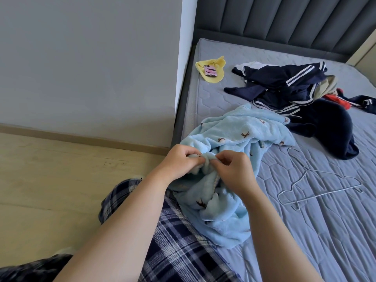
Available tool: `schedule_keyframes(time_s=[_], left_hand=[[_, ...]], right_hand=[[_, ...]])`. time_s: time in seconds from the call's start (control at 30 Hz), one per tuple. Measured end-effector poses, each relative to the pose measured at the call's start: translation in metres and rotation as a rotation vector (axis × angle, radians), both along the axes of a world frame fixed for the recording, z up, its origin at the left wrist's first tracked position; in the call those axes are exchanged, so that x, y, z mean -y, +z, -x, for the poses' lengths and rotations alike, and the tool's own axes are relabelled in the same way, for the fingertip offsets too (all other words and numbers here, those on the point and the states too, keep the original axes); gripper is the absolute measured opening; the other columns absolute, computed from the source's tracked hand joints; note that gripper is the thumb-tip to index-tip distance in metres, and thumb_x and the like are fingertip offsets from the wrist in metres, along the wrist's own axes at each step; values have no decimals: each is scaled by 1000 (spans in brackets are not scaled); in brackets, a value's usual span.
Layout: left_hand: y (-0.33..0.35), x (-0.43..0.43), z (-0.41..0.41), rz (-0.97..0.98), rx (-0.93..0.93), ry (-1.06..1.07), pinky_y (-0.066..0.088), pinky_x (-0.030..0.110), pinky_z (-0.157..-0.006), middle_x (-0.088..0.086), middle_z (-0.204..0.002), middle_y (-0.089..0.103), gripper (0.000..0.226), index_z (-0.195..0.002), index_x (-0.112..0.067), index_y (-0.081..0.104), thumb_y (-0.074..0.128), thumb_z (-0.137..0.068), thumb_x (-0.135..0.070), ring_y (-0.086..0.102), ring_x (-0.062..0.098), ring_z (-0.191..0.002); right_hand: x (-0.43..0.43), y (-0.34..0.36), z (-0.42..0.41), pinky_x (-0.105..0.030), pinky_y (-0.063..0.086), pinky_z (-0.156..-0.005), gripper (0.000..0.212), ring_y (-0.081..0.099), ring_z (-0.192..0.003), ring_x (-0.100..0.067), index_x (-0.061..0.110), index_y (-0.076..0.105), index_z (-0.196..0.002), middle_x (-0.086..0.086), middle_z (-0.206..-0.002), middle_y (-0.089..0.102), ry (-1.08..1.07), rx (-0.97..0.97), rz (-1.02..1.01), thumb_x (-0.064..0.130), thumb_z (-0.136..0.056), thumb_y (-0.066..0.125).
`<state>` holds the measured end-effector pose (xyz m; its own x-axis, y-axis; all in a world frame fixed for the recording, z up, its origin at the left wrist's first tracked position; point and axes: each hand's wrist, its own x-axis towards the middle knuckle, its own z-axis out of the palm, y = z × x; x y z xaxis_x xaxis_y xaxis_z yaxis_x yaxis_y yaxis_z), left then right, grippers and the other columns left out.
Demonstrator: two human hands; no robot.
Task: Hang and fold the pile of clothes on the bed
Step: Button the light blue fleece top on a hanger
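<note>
Pinching a bunched edge of the light blue fleece garment (234, 139), the left hand (179, 159) and right hand (234, 171) each have a closed grip on it, fingertips nearly meeting. The garment lies crumpled at the near left edge of the bed (325, 220), partly draped over the person's plaid trousers (168, 241). Two wire hangers (317, 188) lie just right of it. Farther off sits the pile of dark clothes (295, 88); at far left, a phone (271, 71) rests on a yellow cloth (281, 64).
</note>
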<state>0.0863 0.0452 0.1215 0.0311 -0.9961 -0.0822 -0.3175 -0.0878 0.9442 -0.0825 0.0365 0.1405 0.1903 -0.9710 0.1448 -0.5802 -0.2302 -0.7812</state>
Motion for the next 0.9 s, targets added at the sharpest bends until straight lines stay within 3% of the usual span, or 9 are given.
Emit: schedule_keyframes(time_s=[0.13, 0.27, 0.33, 0.4, 0.47, 0.63, 0.77, 0.9], left_hand=[[2, -2, 0, 3, -23, -17, 42, 8, -58, -6, -68, 65, 9, -72, -22, 74, 71, -81, -23, 54, 2, -64], [4, -4, 0, 1, -25, -33, 41, 5, -61, -13, -68, 68, 14, -70, -29, 73, 71, -82, -21, 57, -5, -66], [4, -4, 1, -16, -18, -35, 41, 5, -59, -12, -68, 67, 14, -70, -30, 73, 71, -81, -22, 57, -5, -64], [5, -4, 2, -30, -25, -35, 42, 5, -58, -7, -70, 68, 12, -71, -29, 74, 71, -80, -23, 57, -2, -63], [6, -4, 2, -28, -22, -32, 42, 5, -58, -5, -72, 69, 13, -71, -31, 73, 71, -81, -23, 57, -2, -64], [5, -4, 4, -11, 8, -15, 38, 2, -55, -17, -63, 65, 18, -68, -35, 71, 73, -80, -22, 55, -10, -58], [5, -5, 3, 22, 45, 14, 38, 1, -55, -22, -62, 64, 24, -63, -40, 68, 74, -80, -24, 55, -13, -61], [4, -5, 3, 39, 105, -68, 38, 1, -59, -21, -70, 63, 22, -72, -40, 65, 80, -74, -23, 55, -15, -65]], right_hand=[[2, 0, 3, -9, 39, -53, 26, 50, -52, 2, 25, 62, -60, 15, -52, 59, 28, 80, -79, 11, -82, 69], [3, -2, 6, -23, 43, -62, 18, 52, -57, -7, 15, 67, -65, 3, -59, 61, 18, 214, -239, 10, -82, 69], [3, -3, 5, -20, 44, -68, 11, 57, -65, -3, 20, 68, -75, 7, -73, 66, 22, 192, -230, 11, -81, 71], [4, -3, 5, -8, 41, -77, 23, 56, -88, 9, 29, 67, -93, 15, -101, 63, 77, 116, -145, 10, -80, 72], [5, -1, 6, 0, 34, -85, 31, 48, -104, 17, 30, 68, -103, 22, -114, 56, 157, 47, -65, 8, -80, 71], [4, -2, 7, -3, 40, -73, 26, 58, -82, 11, 34, 64, -79, 19, -80, 66, 146, -9, -41, 9, -80, 73], [3, -5, 2, -2, 38, -68, 21, 56, -76, 9, 30, 60, -77, 20, -75, 61, 63, -55, 25, 13, -79, 74], [-1, -9, -2, -4, 39, -64, 18, 56, -72, 4, 28, 60, -79, 22, -71, 58, 11, -50, 44, 14, -80, 72]])
